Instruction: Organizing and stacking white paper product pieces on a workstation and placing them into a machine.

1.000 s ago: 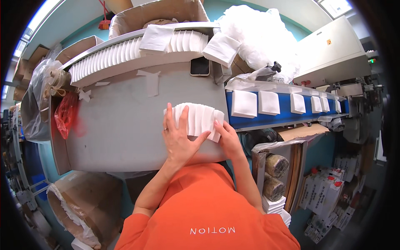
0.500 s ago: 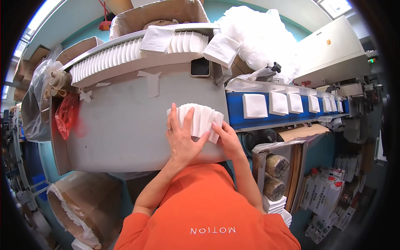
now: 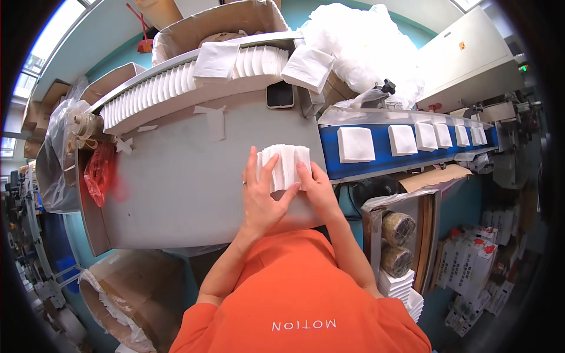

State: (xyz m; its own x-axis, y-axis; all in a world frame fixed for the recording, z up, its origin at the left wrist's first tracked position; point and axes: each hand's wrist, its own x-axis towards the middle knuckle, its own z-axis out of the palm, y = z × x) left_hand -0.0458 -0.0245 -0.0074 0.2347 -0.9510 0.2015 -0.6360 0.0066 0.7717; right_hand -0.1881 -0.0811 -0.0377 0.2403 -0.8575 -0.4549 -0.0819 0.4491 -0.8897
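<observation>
A short row of folded white paper napkins [image 3: 285, 166] stands on edge on the grey metal table [image 3: 170, 194], held between my two hands. My left hand [image 3: 262, 197] grips its left end, fingers over the far side and thumb along the near side. At the right end my right hand [image 3: 318, 189] presses in, its thumb against the outermost napkins. Along the table's far edge runs a long row of upright napkins [image 3: 159, 87], with a loose napkin stack [image 3: 216, 60] lying on top of it.
To the right a blue conveyor belt [image 3: 381, 147] carries several separate napkin stacks. A phone [image 3: 280, 95] lies near the table's far edge, beside white tape strips [image 3: 216, 122]. A red plastic bag [image 3: 100, 170] hangs at the left; an open cardboard box [image 3: 138, 288] stands below.
My hands have drawn closer together, and the napkins between them are now squeezed into a tighter, straighter block. On the belt the napkin stacks have shifted position.
</observation>
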